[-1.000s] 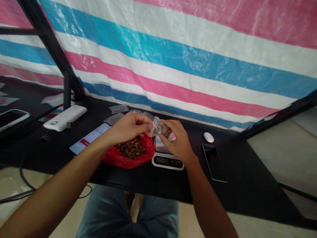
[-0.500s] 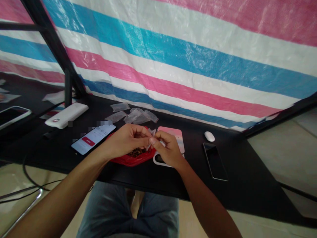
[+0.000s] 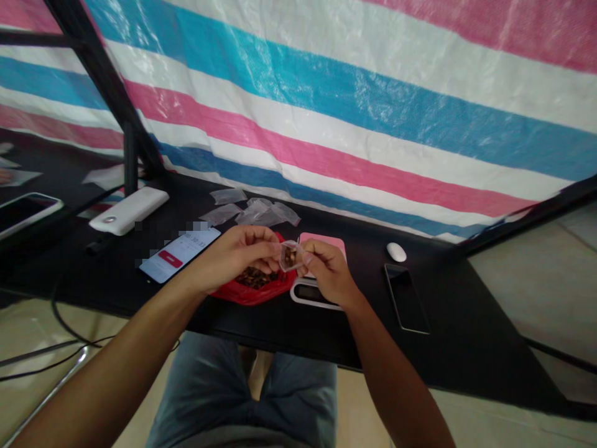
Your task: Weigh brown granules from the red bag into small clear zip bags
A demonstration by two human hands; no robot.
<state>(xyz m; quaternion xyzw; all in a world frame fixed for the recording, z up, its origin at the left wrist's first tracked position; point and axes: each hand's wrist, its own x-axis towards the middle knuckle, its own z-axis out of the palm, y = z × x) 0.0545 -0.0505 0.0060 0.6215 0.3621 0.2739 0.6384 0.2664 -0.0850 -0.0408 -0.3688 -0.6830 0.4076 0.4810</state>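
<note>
Between my hands is a small clear plastic bag point(image 3: 290, 256) with some brown bits in it. My left hand point(image 3: 247, 252) pinches its left edge, and my right hand point(image 3: 326, 267) pinches its right edge. Below and behind my left hand lies a red plastic bag point(image 3: 247, 297), spread around a heap of small brown pieces point(image 3: 255, 277). Partly covered by my right hand is a small pink and white scale point(image 3: 333, 243), whose display point(image 3: 308, 292) looks dark.
Several flat clear bags point(image 3: 261, 214) lie at the back by the striped sheet point(image 3: 326, 149). A lit phone point(image 3: 180, 255) and a white power bank-like block point(image 3: 129, 211) are on the left. A dark phone point(image 3: 405, 298) and a white oval object point(image 3: 396, 252) lie right. Cables hang at the left.
The small bag, bunched between my fingers before, now shows spread out with brown bits visible inside. My hands have moved slightly apart, and more of the scale's display shows.
</note>
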